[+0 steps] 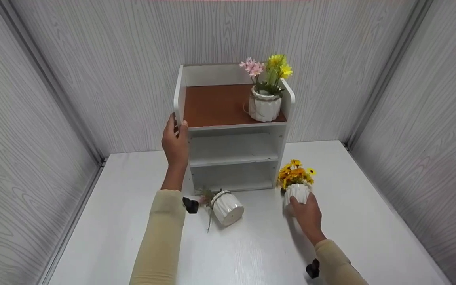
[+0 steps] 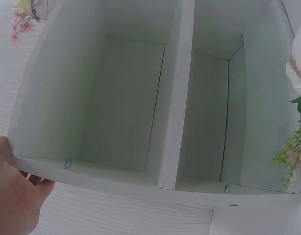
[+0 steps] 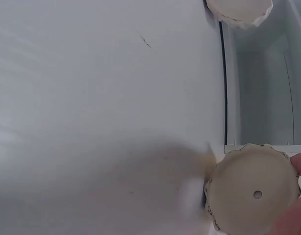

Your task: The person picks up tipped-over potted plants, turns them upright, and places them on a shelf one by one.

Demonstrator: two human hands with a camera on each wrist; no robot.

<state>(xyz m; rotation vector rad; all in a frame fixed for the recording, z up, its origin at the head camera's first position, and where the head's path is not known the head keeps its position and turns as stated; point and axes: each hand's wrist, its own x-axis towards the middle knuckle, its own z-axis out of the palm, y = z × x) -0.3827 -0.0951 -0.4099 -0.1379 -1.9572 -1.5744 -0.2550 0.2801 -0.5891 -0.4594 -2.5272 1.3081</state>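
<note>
My left hand grips the left side panel of a small white shelf unit, thumb at the front edge and fingers around the outside. In the left wrist view that hand is at the panel's edge. A white ribbed flowerpot with orange and yellow flowers is held by my right hand, right of the unit. The pot is tilted; its round underside with a small hole faces the right wrist camera.
Another white flowerpot lies on its side before the unit, its pink flowers toward the left. On the brown top shelf stands a flowerpot with pink and yellow flowers. Wood-grain walls enclose the white table.
</note>
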